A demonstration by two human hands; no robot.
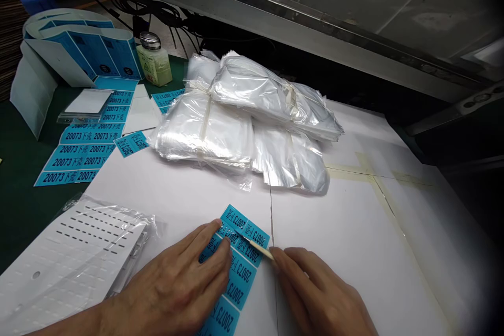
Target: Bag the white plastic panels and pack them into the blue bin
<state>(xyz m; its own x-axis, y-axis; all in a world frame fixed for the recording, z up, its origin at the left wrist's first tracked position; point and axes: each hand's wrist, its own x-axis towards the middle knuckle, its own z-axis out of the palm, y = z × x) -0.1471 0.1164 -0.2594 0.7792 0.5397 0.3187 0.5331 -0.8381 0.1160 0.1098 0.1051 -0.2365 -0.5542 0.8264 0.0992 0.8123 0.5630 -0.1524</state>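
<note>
A sheet of blue labels printed "20073" and Chinese characters lies slantwise on the white paper-covered table top. My left hand rests on its left side, fingers stretched out and pressing the sheet down. In my right hand, pinched between thumb and forefinger, is a slim cream-coloured stick-like tool with a thin tip. That tip touches or hovers just over the labels near the sheet's upper end, close to my left fingertips; whether it makes contact I cannot tell.
Bundles of clear plastic bags are piled beyond the sheet. White perforated panels in a plastic bag lie at the left. Farther back are more blue label sheets, a pump bottle and a folded label strip. A metal beam crosses above.
</note>
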